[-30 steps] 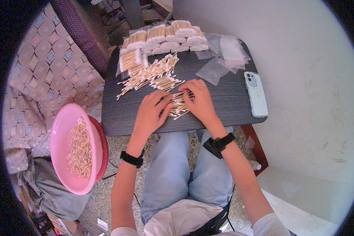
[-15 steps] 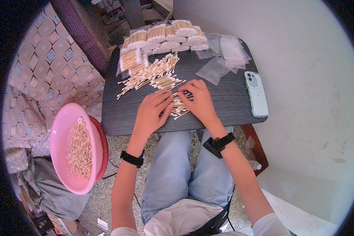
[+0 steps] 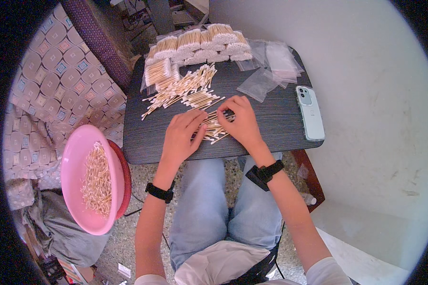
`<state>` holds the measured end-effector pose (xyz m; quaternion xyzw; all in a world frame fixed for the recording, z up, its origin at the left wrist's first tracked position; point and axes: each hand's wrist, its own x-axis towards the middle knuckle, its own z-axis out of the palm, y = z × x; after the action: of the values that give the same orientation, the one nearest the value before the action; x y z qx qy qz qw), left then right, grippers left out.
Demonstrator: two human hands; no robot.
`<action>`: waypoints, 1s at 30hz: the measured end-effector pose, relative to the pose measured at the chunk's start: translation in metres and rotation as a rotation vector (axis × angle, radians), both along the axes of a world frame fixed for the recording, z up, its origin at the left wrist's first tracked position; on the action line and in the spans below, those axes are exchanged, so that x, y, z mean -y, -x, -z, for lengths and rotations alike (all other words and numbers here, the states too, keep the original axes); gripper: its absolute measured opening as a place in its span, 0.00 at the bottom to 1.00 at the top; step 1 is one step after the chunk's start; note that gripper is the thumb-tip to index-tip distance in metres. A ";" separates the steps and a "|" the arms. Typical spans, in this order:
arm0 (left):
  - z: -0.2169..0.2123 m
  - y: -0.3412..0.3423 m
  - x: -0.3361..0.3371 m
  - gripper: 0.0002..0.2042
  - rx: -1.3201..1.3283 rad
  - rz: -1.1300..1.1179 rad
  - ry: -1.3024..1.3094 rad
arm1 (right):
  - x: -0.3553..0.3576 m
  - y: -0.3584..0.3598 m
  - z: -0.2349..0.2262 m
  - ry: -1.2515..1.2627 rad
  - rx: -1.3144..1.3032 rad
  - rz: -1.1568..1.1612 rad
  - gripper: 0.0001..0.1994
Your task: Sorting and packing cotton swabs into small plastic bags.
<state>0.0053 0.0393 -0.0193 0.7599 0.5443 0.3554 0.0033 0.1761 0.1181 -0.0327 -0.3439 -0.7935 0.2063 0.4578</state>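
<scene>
Cotton swabs (image 3: 213, 127) lie in a small bunch near the front edge of the dark table (image 3: 271, 128), and we have both hands on them. Largest beside us is the pink basin (image 3: 76, 161), left of the table, with loose swabs inside. Next come the bagged swab bundles (image 3: 199, 45) along the far edge, then the loose swab pile (image 3: 180, 90), then the pale green phone (image 3: 310, 113) at right. Our left hand (image 3: 179, 137) rests flat, fingers spread; our right hand (image 3: 242, 121) curls over the bunch, pinching some sticks.
</scene>
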 end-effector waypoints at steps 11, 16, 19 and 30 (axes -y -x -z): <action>0.000 0.002 -0.002 0.08 -0.047 -0.015 0.001 | 0.001 0.000 0.003 0.042 -0.008 0.048 0.06; 0.000 0.002 -0.002 0.09 -0.045 -0.015 0.012 | 0.000 -0.001 0.006 0.088 -0.003 0.082 0.05; 0.001 0.001 -0.001 0.09 -0.066 -0.036 -0.018 | 0.000 0.000 0.004 0.048 0.005 0.058 0.04; 0.000 0.003 0.001 0.09 -0.141 -0.123 -0.068 | 0.001 0.001 0.002 0.028 0.016 0.023 0.04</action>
<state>0.0024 0.0378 -0.0189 0.7478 0.5764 0.3189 -0.0824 0.1752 0.1169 -0.0344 -0.3610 -0.7901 0.2093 0.4490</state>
